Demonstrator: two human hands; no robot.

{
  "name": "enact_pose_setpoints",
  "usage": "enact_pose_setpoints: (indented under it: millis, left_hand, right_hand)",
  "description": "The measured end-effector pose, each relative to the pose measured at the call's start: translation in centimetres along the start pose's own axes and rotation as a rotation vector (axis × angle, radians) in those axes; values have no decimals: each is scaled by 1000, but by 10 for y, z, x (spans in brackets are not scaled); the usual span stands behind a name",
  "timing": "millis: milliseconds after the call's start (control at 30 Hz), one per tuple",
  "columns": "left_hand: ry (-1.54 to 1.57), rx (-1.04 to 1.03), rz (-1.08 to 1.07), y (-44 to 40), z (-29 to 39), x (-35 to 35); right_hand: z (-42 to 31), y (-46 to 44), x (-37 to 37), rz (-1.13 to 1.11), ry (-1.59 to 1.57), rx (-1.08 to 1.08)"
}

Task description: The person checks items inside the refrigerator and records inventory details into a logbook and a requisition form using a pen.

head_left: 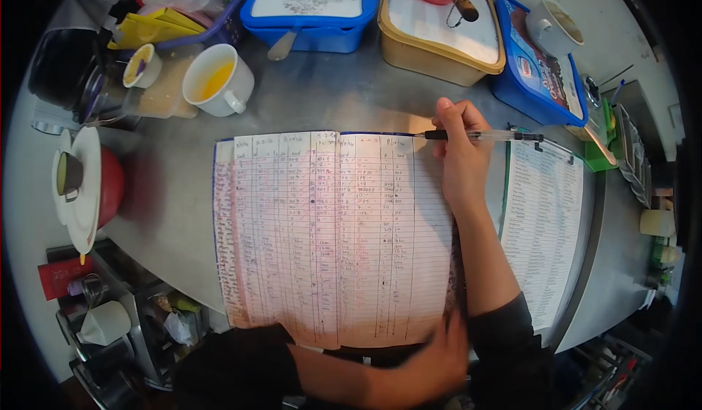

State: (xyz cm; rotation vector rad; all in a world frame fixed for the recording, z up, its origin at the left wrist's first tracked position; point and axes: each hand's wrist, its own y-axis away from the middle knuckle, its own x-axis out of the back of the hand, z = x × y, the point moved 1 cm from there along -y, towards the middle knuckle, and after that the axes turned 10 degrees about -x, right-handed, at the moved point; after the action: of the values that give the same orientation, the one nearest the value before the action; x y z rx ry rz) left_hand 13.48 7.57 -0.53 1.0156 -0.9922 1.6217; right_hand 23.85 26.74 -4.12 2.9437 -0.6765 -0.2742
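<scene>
An open ledger with handwritten columns lies on the metal table. My right hand holds a clear pen with a black grip above the book's top right corner, its tip pointing left. Near the bottom right edge of the book is my left hand, blurred, with its fingers toward the page edge; whether it grips anything is not clear. Right of my right forearm lies a printed list on a green-edged board.
Along the back stand a white cup with yellow contents, a blue tub, a tan tub and a blue box with a cup on it. A red pot with a white lid sits at the left.
</scene>
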Motion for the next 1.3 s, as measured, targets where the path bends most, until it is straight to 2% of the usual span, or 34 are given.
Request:
enact_pose_setpoints:
  millis: [133,400,600,667,867,1100,1167,1300]
  left_hand:
    - [136,-124,17,-15,47,-11]
    - [448,-442,-8,-72,110,-80]
    - [543,-529,-37,-87,126,-104]
    - [565,-543,-37,-92,131,-110]
    - [606,-571,-37,-99,139,-120]
    - [623,-617,-49,-101,146,-127]
    - [630,-622,-53,-102,145,-126]
    - [649,-632,-61,-104,144,-126]
  right_hand:
    - [1,0,2,-32,-16,-17]
    - [3,1,3,-47,94,25]
    - [3,0,2,-9,132,-12]
    - [7,-2,2,-34,156,74]
    - [10,-3,-2,6,201,115]
    - [6,-1,-3,-8,152,62]
    - [8,-1,-4,2,231,115]
    - [5,0,-2,13,240,83]
